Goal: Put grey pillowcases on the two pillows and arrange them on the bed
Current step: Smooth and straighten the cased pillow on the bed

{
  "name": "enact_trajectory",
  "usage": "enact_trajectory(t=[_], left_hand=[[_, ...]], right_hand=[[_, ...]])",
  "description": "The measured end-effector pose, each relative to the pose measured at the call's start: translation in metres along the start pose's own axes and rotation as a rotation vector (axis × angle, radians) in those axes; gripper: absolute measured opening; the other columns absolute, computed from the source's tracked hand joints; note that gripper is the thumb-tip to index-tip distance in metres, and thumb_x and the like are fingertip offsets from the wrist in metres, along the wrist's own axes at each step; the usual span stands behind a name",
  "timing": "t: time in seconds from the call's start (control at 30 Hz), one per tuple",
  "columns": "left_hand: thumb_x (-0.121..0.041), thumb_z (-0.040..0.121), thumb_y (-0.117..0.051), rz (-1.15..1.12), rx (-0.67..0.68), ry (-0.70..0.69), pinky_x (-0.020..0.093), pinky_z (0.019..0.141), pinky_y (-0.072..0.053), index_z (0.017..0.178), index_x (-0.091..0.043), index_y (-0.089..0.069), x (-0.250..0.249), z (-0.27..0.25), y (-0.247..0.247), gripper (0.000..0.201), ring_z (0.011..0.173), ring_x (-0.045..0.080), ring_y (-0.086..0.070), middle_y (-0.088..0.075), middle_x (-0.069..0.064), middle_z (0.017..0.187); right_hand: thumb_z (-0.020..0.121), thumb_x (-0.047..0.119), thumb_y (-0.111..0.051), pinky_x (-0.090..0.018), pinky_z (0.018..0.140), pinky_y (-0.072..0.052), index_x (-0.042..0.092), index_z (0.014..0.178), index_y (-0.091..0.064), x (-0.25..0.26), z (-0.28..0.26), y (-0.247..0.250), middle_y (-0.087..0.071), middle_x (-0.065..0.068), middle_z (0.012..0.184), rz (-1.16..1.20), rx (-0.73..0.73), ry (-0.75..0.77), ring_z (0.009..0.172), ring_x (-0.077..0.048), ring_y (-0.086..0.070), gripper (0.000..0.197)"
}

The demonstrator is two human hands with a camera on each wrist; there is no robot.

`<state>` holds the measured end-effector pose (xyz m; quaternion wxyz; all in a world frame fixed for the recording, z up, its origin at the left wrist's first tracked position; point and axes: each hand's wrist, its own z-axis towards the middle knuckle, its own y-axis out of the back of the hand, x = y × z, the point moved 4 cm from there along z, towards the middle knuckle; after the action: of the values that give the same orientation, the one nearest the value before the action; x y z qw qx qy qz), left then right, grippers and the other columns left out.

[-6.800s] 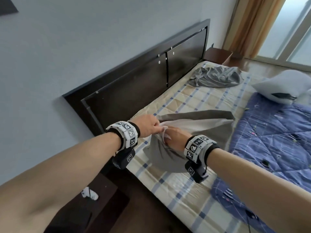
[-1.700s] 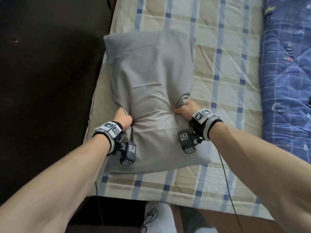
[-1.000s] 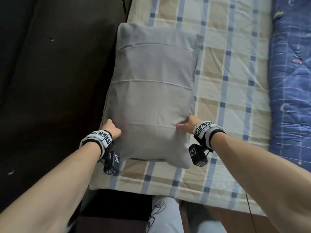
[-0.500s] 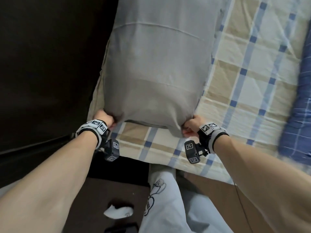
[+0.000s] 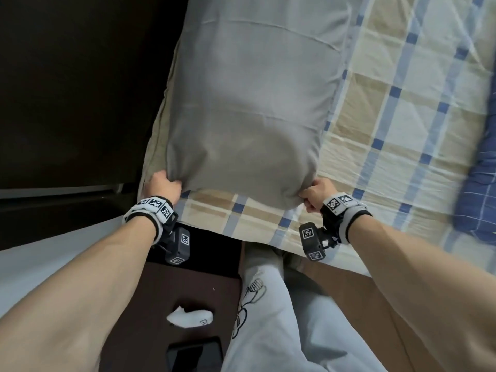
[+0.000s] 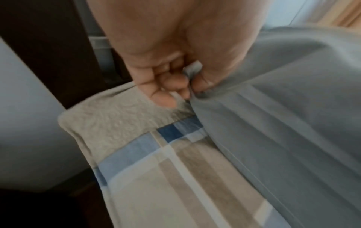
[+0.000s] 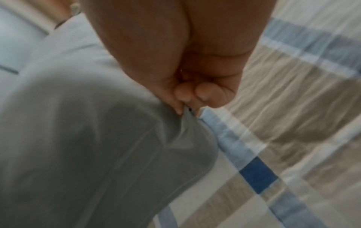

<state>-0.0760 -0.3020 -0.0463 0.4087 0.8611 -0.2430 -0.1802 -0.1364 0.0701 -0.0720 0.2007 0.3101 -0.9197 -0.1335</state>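
A pillow in a grey pillowcase [image 5: 249, 103] lies lengthwise on the checked bed sheet [image 5: 397, 108], close to the dark headboard. My left hand [image 5: 161, 183] pinches its near left corner [image 6: 197, 86]. At the near right corner, my right hand [image 5: 316, 193] grips the grey fabric [image 7: 181, 114] between thumb and fingers. Both corners are bunched up off the sheet near the bed's edge. The second pillow and the other pillowcase are out of view.
The dark headboard [image 5: 80, 89] runs along the left. A blue quilt [image 5: 480, 200] lies at the right edge. Below the mattress edge stands a dark nightstand [image 5: 171, 304] with a white crumpled thing [image 5: 190, 316] and a black phone [image 5: 193, 355]. My light trouser leg [image 5: 281, 318] is beside it.
Both hands slid from the pillow's sides down to its near corners and took hold of them. The pillow's wrinkled case now looks smooth and taut.
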Motion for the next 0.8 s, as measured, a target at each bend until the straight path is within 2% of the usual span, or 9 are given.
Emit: enact_trajectory(t=[0.07, 0.13, 0.23, 0.37, 0.47, 0.53, 0.63, 0.7, 0.8], left_hand=[[-0.014, 0.082, -0.055, -0.005, -0.039, 0.004, 0.036, 0.075, -0.044, 0.099, -0.002, -0.061, 0.01, 0.0, -0.002, 0.022, 0.097, 0.044, -0.058, -0.064, 0.026, 0.105], [-0.011, 0.083, -0.054, 0.036, 0.01, 0.067, 0.035, 0.075, -0.042, 0.104, -0.001, -0.061, 0.023, -0.004, -0.009, 0.024, 0.101, 0.043, -0.057, -0.063, 0.026, 0.11], [-0.009, 0.085, -0.053, 0.011, 0.048, 0.138, 0.038, 0.083, -0.046, 0.113, -0.001, -0.061, 0.031, -0.006, -0.011, 0.03, 0.105, 0.044, -0.058, -0.061, 0.027, 0.115], [-0.011, 0.084, -0.056, -0.004, 0.049, 0.123, 0.035, 0.077, -0.042, 0.109, -0.001, -0.062, 0.037, -0.008, -0.003, 0.028, 0.1, 0.043, -0.058, -0.062, 0.026, 0.111], [-0.007, 0.085, -0.054, -0.024, 0.033, 0.106, 0.037, 0.081, -0.044, 0.108, 0.003, -0.062, 0.04, -0.018, -0.008, 0.027, 0.103, 0.044, -0.057, -0.063, 0.027, 0.11], [-0.005, 0.085, -0.054, 0.019, 0.087, 0.115, 0.038, 0.083, -0.044, 0.109, 0.004, -0.061, 0.047, -0.024, -0.018, 0.027, 0.105, 0.045, -0.057, -0.062, 0.027, 0.111], [-0.01, 0.083, -0.056, 0.032, 0.131, 0.156, 0.039, 0.084, -0.048, 0.112, 0.0, -0.061, 0.053, -0.023, -0.022, 0.031, 0.103, 0.044, -0.059, -0.063, 0.025, 0.113], [-0.013, 0.083, -0.057, 0.017, 0.112, 0.177, 0.038, 0.085, -0.049, 0.112, -0.002, -0.06, 0.052, -0.02, -0.015, 0.031, 0.102, 0.042, -0.06, -0.063, 0.024, 0.113], [-0.011, 0.081, -0.058, -0.044, 0.048, 0.098, 0.036, 0.089, -0.046, 0.12, -0.008, -0.057, 0.035, -0.013, -0.002, 0.039, 0.11, 0.039, -0.059, -0.062, 0.019, 0.119]], right_hand=[[0.08, -0.006, -0.048, -0.027, 0.043, -0.04, 0.004, 0.077, -0.057, -0.01, -0.001, -0.003, -0.054, -0.015, 0.06, 0.018, 0.009, -0.018, 0.046, -0.021, -0.045, 0.013], [0.078, -0.003, -0.046, -0.029, 0.044, -0.049, 0.003, 0.082, -0.06, -0.029, -0.003, -0.011, -0.059, -0.016, 0.061, -0.067, 0.023, -0.092, 0.047, -0.023, -0.052, 0.016], [0.08, -0.004, -0.043, -0.025, 0.045, -0.044, 0.002, 0.079, -0.057, -0.037, -0.012, -0.02, -0.055, -0.015, 0.057, -0.04, 0.091, -0.162, 0.044, -0.019, -0.049, 0.015], [0.083, -0.007, -0.046, -0.025, 0.046, -0.042, 0.003, 0.079, -0.058, -0.035, -0.017, -0.015, -0.055, -0.014, 0.059, -0.012, 0.108, -0.154, 0.039, -0.018, -0.045, 0.017], [0.083, -0.004, -0.049, -0.026, 0.046, -0.046, 0.002, 0.079, -0.061, -0.041, -0.013, -0.021, -0.058, -0.013, 0.057, -0.057, 0.104, -0.168, 0.043, -0.02, -0.049, 0.014], [0.081, -0.003, -0.049, -0.03, 0.049, -0.05, -0.001, 0.081, -0.062, -0.049, -0.011, -0.031, -0.063, -0.016, 0.057, -0.101, 0.108, -0.177, 0.046, -0.024, -0.053, 0.013], [0.076, 0.003, -0.05, -0.047, 0.064, -0.058, 0.001, 0.073, -0.065, -0.056, -0.006, -0.036, -0.07, -0.016, 0.061, -0.199, 0.093, -0.159, 0.054, -0.028, -0.06, 0.015], [0.081, 0.006, -0.059, -0.041, 0.062, -0.055, 0.002, 0.072, -0.064, -0.051, -0.007, -0.031, -0.068, -0.012, 0.061, -0.193, 0.076, -0.134, 0.052, -0.025, -0.057, 0.011], [0.081, 0.012, -0.067, -0.033, 0.054, -0.048, 0.003, 0.075, -0.063, -0.04, -0.012, -0.01, -0.061, -0.01, 0.063, -0.161, 0.03, -0.121, 0.052, -0.023, -0.052, 0.011]])
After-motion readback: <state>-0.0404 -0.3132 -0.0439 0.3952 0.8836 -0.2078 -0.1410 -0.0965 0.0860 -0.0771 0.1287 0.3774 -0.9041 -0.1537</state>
